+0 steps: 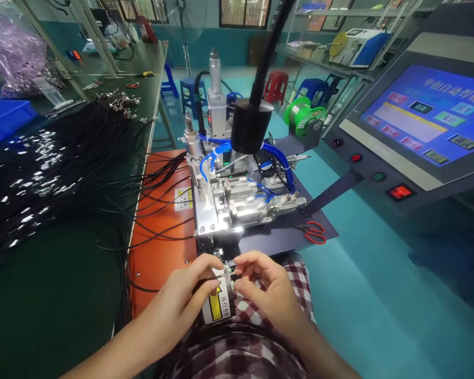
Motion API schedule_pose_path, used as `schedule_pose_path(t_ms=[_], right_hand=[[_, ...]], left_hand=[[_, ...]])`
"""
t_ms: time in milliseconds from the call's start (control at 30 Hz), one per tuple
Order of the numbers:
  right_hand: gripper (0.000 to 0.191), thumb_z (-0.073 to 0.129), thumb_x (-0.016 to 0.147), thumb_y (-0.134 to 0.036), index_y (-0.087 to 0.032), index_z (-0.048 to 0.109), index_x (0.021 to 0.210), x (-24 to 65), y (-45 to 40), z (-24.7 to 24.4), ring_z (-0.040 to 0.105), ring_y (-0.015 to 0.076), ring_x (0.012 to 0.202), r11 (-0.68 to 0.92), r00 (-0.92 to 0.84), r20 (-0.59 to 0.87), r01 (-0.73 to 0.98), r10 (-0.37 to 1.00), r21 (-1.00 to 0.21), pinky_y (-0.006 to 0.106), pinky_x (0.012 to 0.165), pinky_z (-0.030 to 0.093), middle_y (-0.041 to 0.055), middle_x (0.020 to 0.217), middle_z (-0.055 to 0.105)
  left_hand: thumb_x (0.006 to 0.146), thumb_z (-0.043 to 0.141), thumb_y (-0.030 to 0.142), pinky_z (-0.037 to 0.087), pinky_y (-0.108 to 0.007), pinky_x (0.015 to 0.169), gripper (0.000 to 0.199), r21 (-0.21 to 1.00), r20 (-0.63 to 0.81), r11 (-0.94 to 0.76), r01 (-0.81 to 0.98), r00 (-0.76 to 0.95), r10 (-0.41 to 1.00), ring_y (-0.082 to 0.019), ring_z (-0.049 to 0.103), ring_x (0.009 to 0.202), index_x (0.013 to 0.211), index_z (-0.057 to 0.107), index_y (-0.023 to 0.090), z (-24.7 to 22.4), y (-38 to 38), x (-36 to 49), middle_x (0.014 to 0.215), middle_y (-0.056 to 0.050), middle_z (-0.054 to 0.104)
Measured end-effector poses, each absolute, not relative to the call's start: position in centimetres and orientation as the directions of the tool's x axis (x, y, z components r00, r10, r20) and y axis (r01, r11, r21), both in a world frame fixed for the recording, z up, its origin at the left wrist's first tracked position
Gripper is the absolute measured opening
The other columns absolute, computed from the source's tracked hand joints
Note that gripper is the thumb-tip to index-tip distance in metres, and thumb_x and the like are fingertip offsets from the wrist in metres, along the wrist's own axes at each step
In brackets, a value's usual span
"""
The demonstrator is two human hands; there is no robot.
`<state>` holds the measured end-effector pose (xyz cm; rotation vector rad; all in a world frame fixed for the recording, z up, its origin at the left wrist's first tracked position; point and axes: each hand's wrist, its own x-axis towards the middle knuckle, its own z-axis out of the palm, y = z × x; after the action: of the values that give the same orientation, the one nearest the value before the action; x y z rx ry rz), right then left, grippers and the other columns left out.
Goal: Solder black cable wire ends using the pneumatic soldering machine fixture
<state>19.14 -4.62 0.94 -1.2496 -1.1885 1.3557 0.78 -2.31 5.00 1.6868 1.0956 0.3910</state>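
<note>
My left hand [185, 284] pinches a thin black cable [145, 289] between thumb and fingers, close to its end. A small, shiny, thin end piece [227, 274] sticks out from those fingertips toward the right. Curled around that tip is my right hand [263, 281], its fingers closed; whatever small part they hold is hidden. Both hands are just in front of a metal machine [240, 202] with cylinders and blue air tubes. Below them shows a white label with a yellow arrow [217, 305].
Many black cables [63, 168] heap on the left bench, some trailing over the orange machine base [161, 231]. Red-handled scissors [314, 232] lie on the dark plate to the right. A black lamp [251, 126] hangs overhead, near a green wire spool [302, 117] and a control screen [430, 113].
</note>
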Motion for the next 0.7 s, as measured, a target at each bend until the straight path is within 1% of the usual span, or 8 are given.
schedule_pose_path(t_ms=[133,200,267,333,433,533,600,700], right_hand=[[0.024,0.068,0.076,-0.022,-0.025,0.064,0.099,19.5,-4.6,1.5,0.055,0.0158,0.070,0.276,-0.124,0.247,0.397,0.961,-0.875,0.031,0.068,0.043,0.0038,0.091,0.061],[0.013,0.060,0.083,-0.020,-0.025,0.067,0.093,19.6,-4.6,1.7,0.056,0.0176,0.074,0.369,-0.200,0.310,0.508,0.929,-0.778,0.032,0.069,0.041,0.0046,0.088,0.062],[0.013,0.056,0.085,-0.018,-0.024,0.068,0.086,19.6,-4.5,1.8,0.056,0.0175,0.073,0.373,-0.222,0.301,0.519,0.928,-0.769,0.032,0.068,0.040,0.0040,0.083,0.062],[0.010,0.058,0.084,-0.019,-0.022,0.066,0.079,19.5,-4.5,1.7,0.055,0.0164,0.070,0.281,-0.190,0.216,0.448,0.958,-0.849,0.031,0.066,0.040,0.0025,0.078,0.062],[0.013,0.058,0.083,-0.023,-0.019,0.059,0.070,18.9,-4.5,1.2,0.052,0.0133,0.060,-0.038,-0.128,-0.063,0.184,0.990,-0.982,0.026,0.057,0.039,-0.0012,0.064,0.056],[0.019,0.056,0.084,-0.027,-0.018,0.053,0.067,18.6,-4.2,0.4,0.047,0.0106,0.051,-0.282,-0.127,-0.268,-0.105,0.955,-0.954,0.024,0.053,0.038,-0.0041,0.056,0.050],[0.022,0.054,0.085,-0.030,-0.017,0.053,0.067,18.8,-4.0,0.2,0.046,0.0096,0.051,-0.286,-0.096,-0.272,-0.200,0.958,-0.937,0.023,0.054,0.039,-0.0039,0.058,0.051],[0.019,0.053,0.085,-0.032,-0.017,0.058,0.073,19.2,-3.8,0.5,0.048,0.0102,0.054,-0.243,-0.080,-0.233,-0.155,0.969,-0.958,0.024,0.056,0.040,-0.0024,0.066,0.054]], left_hand=[[0.094,0.039,0.031,0.041,-0.023,0.059,0.013,0.862,-0.256,-0.048,0.504,0.515,0.818,-0.013,0.054,0.068,0.100,0.048,0.025,4.5,-2.5,0.9,0.076,0.004,0.060],[0.094,0.039,0.030,0.042,-0.024,0.064,0.012,0.853,-0.242,-0.078,0.516,0.523,0.817,-0.014,0.056,0.073,0.098,0.050,0.024,4.5,-2.5,1.0,0.081,0.003,0.061],[0.093,0.041,0.029,0.042,-0.026,0.068,0.013,0.836,-0.211,-0.130,0.533,0.532,0.820,-0.015,0.057,0.079,0.095,0.052,0.023,4.4,-2.6,1.1,0.087,0.001,0.061],[0.093,0.042,0.028,0.042,-0.026,0.070,0.014,0.821,-0.179,-0.177,0.542,0.540,0.822,-0.015,0.056,0.081,0.092,0.055,0.022,4.3,-2.6,1.2,0.088,0.000,0.061],[0.093,0.042,0.026,0.042,-0.025,0.066,0.018,0.825,-0.148,-0.200,0.529,0.543,0.826,-0.014,0.056,0.075,0.089,0.059,0.021,3.8,-2.7,1.4,0.082,0.000,0.061],[0.092,0.044,0.025,0.041,-0.025,0.065,0.018,0.831,-0.130,-0.199,0.520,0.530,0.838,-0.014,0.056,0.072,0.088,0.061,0.021,3.1,-2.6,1.5,0.079,0.001,0.062],[0.092,0.045,0.025,0.041,-0.025,0.067,0.018,0.835,-0.130,-0.187,0.518,0.516,0.847,-0.014,0.057,0.074,0.088,0.062,0.022,2.9,-2.5,1.5,0.081,0.001,0.064],[0.092,0.045,0.026,0.042,-0.024,0.068,0.017,0.845,-0.133,-0.170,0.507,0.508,0.851,-0.013,0.058,0.075,0.090,0.062,0.022,2.8,-2.4,1.5,0.083,0.001,0.065]])
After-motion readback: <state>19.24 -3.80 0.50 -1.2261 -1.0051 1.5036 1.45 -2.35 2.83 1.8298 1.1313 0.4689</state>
